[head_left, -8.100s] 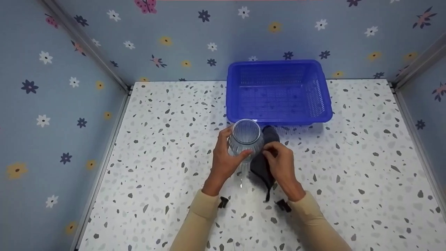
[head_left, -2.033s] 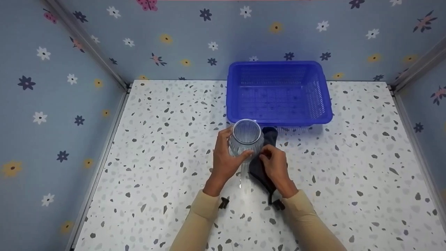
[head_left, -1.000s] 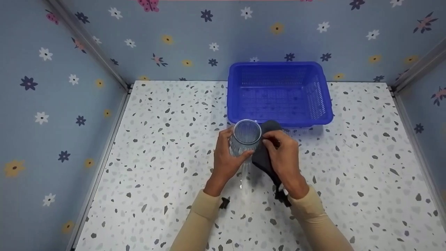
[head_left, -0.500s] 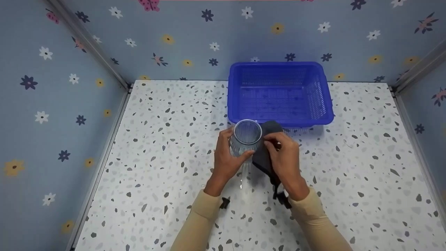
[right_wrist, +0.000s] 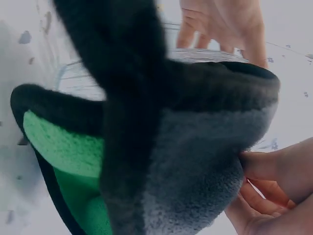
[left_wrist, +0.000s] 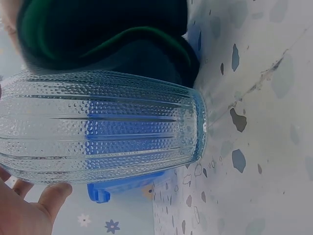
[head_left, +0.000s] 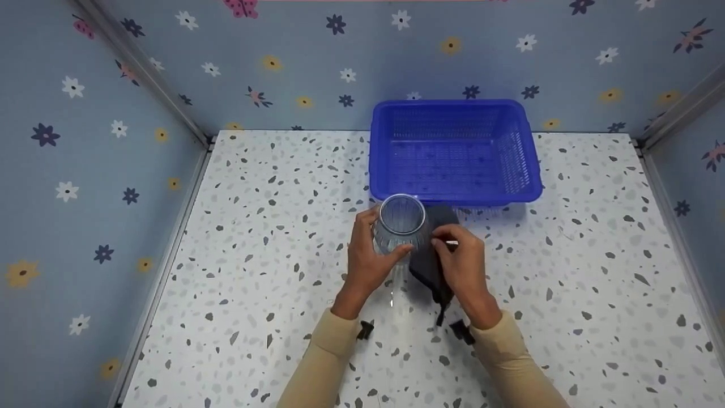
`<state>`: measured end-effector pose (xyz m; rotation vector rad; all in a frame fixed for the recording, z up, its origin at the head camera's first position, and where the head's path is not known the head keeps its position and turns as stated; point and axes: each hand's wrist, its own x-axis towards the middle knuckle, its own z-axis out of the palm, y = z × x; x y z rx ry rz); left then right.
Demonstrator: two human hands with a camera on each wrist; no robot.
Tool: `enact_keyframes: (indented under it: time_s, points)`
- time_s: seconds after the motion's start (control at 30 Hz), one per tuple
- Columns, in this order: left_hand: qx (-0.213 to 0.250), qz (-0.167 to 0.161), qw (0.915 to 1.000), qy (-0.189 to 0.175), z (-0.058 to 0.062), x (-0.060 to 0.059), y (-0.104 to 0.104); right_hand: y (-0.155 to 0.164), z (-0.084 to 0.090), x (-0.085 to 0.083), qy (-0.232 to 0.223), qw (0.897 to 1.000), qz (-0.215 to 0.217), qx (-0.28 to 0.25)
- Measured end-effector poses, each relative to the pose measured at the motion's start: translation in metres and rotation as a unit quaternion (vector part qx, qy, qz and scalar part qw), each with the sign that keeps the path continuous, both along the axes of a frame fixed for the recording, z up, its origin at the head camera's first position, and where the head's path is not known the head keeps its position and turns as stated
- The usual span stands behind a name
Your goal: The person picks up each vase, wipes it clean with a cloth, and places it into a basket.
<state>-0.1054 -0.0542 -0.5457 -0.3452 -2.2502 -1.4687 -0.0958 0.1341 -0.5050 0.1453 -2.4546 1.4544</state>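
Against ribbed glass vase (head_left: 400,226), fuzzy grey cloth (head_left: 431,258).

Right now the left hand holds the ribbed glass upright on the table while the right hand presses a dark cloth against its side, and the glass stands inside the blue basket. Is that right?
Not quite. The glass stands on the table in front of the blue basket, not inside it, as the head view shows. The rest holds: the left hand grips it upright and the right hand holds the dark cloth against its side.
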Motion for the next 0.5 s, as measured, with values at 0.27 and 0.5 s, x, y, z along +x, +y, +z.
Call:
enact_keyframes:
  time_s: [0.27, 0.5]
  points:
    - [-0.003, -0.004, 1.0, 0.005, 0.0, 0.0, 0.0, 0.0, -0.03, -0.004, -0.038, 0.999, 0.005, 0.031]
    - [-0.006, -0.001, 0.9999, 0.012, 0.0, 0.0, 0.0, -0.003, -0.049, -0.007, -0.062, 0.997, 0.005, 0.047]
